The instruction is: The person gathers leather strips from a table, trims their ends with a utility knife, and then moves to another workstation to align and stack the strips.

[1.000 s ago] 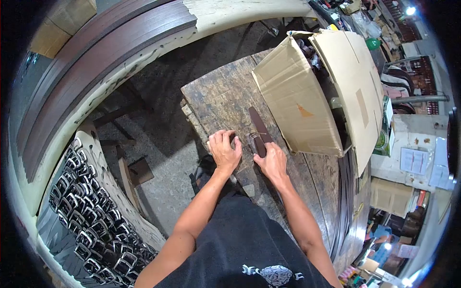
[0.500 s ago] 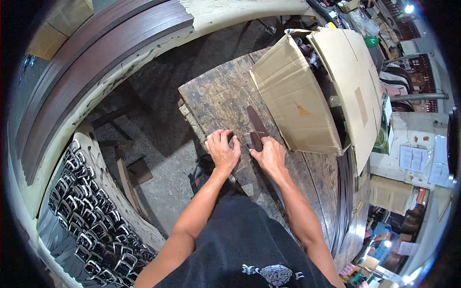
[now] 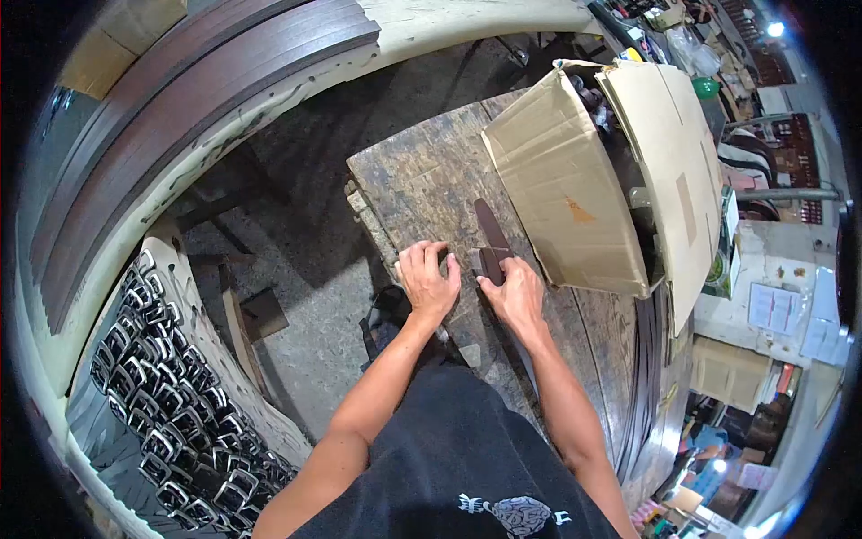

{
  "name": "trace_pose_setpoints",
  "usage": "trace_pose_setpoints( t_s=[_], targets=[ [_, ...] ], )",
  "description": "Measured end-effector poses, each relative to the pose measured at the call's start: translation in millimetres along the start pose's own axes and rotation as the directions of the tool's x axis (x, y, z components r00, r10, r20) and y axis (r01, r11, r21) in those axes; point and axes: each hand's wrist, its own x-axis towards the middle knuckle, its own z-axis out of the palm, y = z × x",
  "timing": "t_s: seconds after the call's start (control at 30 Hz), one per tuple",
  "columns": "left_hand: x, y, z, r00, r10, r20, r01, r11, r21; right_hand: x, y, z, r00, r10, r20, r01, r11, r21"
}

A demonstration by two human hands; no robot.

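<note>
Right hand [image 3: 514, 292]: you are pinching flat brown leather strap [image 3: 491, 232]
Left hand [image 3: 428, 283]: pressing rough wooden bench [image 3: 422, 180], grip unclear

Qty in view: 2 hands, i.e. 1 left hand [image 3: 427, 286] & 1 right hand [image 3: 518, 295]; 1 dark belt strap [image 3: 492, 235]; 1 wooden bench [image 3: 422, 184]; 1 cardboard box [image 3: 561, 193]; metal buckles [image 3: 171, 386] massed at left, dozens min., exact no. not countable.
</note>
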Motion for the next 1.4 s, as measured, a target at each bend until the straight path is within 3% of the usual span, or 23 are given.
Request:
trace_pose_setpoints(
  t_s=[0.17, 0.5, 0.6, 0.8, 0.9, 1.0, 1.1, 1.2, 1.4],
  targets=[
    [-0.2, -0.4, -0.7, 0.999, 0.000, 0.044, 0.001, 1.000, -0.020, 0.5, 0.2, 9.9, 0.997, -0.034, -0.070, 0.033, 0.999, -0.003],
    [3.1, -5.0, -6.2, 0.994, 0.058, 0.089, -0.056, 0.998, -0.028, 18.0, -10.1, 18.7, 1.000, 0.021, 0.004, -0.021, 0.999, 0.029],
    [1.8, -4.6, -2.3, 0.996, 0.056, 0.071, -0.054, 0.998, -0.028, 18.8, -3.7, 28.8, 0.995, -0.019, -0.094, 0.020, 1.000, 0.007],
    [0.6, -4.0, -1.4, 0.997, 0.059, 0.047, -0.058, 0.998, -0.024, 21.7, -0.1, 35.2, 0.982, -0.120, -0.149, 0.118, 0.993, -0.023],
    [2.3, -4.3, -2.0, 0.998, 0.059, 0.036, -0.058, 0.998, -0.025, 24.5, -3.9, 29.7, 0.997, -0.049, -0.064, 0.050, 0.999, 0.017],
    [2.1, -4.8, -2.8, 0.998, 0.052, 0.038, -0.051, 0.999, -0.017, 25.6, -5.9, 28.2, 0.995, -0.060, -0.084, 0.062, 0.998, 0.015],
    [1.5, -5.0, -0.9, 0.997, 0.062, 0.039, -0.061, 0.998, -0.018, 20.2, -15.4, 17.6, 0.987, -0.015, -0.159, 0.031, 0.995, 0.096],
    [0.6, -6.7, -1.2, 0.997, 0.068, 0.044, -0.068, 0.998, -0.005, 19.2, -7.8, 21.6, 0.990, 0.021, -0.137, 0.009, 0.977, 0.213],
    [2.2, -2.6, -2.4, 0.997, 0.073, 0.035, -0.073, 0.997, -0.009, 16.0, -7.9, 25.9, 0.987, 0.004, -0.162, 0.030, 0.979, 0.202]
  ],
)
